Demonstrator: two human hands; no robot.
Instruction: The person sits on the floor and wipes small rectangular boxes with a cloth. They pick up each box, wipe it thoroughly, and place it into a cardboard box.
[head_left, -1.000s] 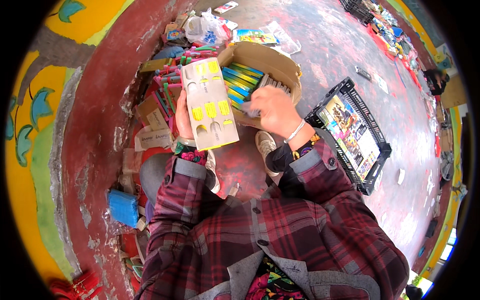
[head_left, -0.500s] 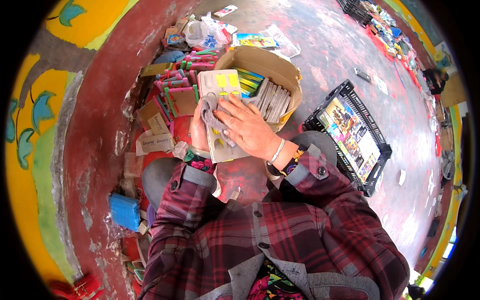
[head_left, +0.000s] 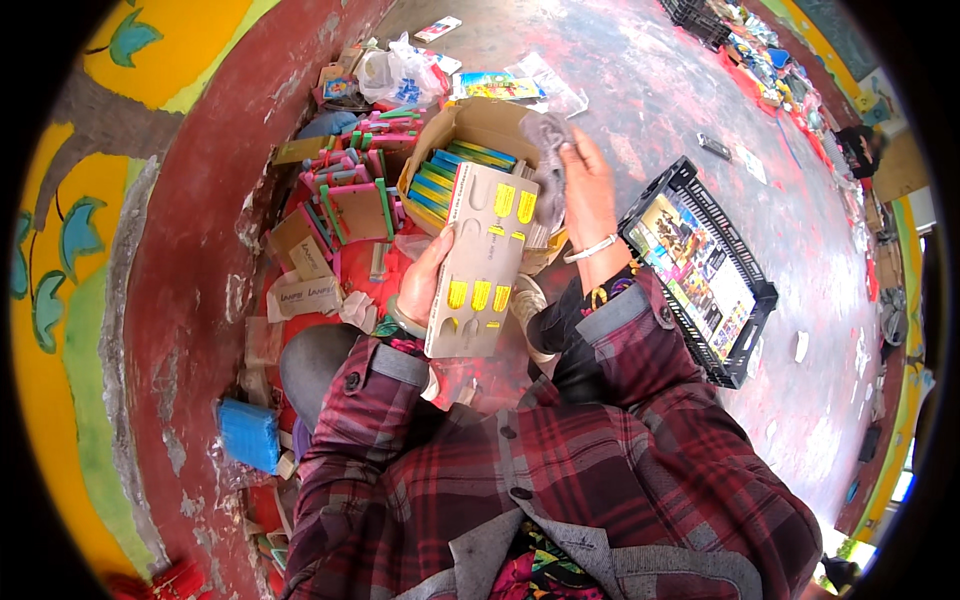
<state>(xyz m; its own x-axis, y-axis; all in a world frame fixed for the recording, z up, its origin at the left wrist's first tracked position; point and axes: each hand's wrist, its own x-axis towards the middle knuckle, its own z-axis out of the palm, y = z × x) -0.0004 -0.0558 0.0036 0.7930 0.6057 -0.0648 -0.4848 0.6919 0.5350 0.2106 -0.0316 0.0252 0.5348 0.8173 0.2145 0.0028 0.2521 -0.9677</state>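
Gripped along its left edge, a flat grey box (head_left: 482,262) with rows of oval cut-outs, several showing yellow, is tilted upright in my left hand (head_left: 424,288). My right hand (head_left: 590,195) is raised to the right of it, fingers closed round a crumpled grey cloth (head_left: 549,165), apart from the flat box. Behind both hands stands an open cardboard carton (head_left: 490,112). Inside it lie blue-and-yellow packs (head_left: 437,182), and a row of grey flat boxes is partly hidden by the cloth and my right hand.
Left of the carton are piled pink-and-green framed boards (head_left: 358,210). A white plastic bag (head_left: 400,72) and a colourful packet (head_left: 498,86) lie beyond it. To the right sits a black plastic crate (head_left: 700,275) holding a printed sheet. A blue wrapped bundle (head_left: 249,437) is by the red wall.
My right hand has lifted the cloth off the flat box and moved it up and right. The flat box has shifted slightly right and down, showing more of its yellow-marked face.
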